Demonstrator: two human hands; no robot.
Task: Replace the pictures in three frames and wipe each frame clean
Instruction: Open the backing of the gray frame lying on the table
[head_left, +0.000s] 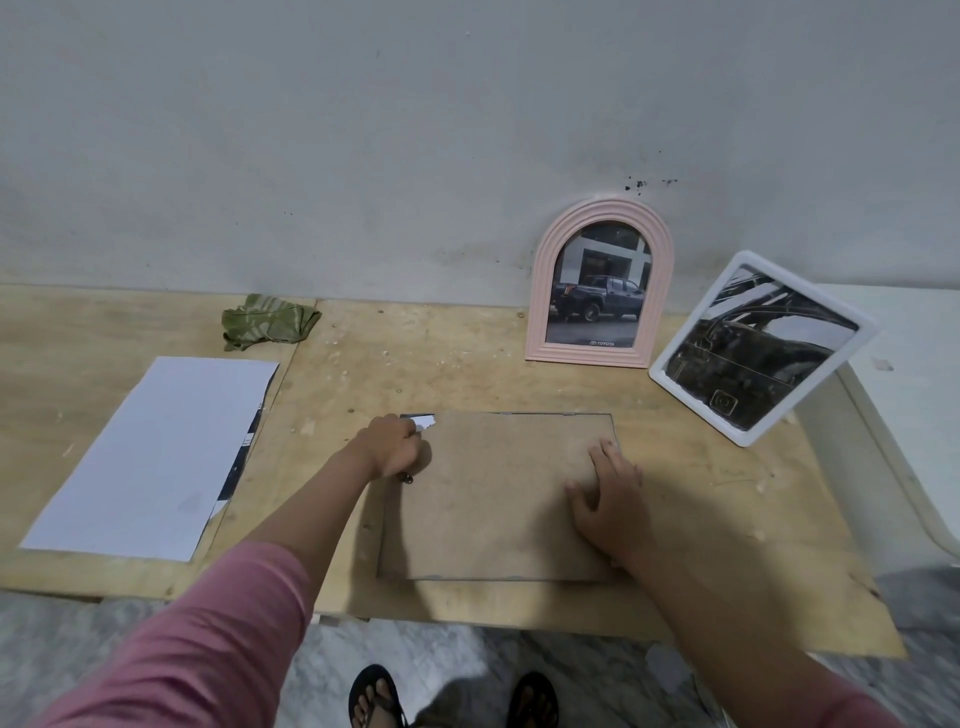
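A rectangular frame lies face down on the plywood table (467, 353), its brown backing board (498, 493) facing up. My left hand (389, 447) grips the board's far left corner, where a white strip of paper (425, 422) peeks out. My right hand (608, 499) rests on the board's right side with straight fingers. A pink arched frame (597, 286) with a dark truck picture leans against the wall. A white rectangular frame (758, 348) with a dark car picture stands tilted to its right. A crumpled green cloth (267, 319) lies at the back left.
White sheets of paper (156, 457), with a dark print showing under their right edge, lie on the table's left part. A white object (898, 467) borders the table on the right. Near the front edge, my sandalled feet (452, 696) stand on the marble floor.
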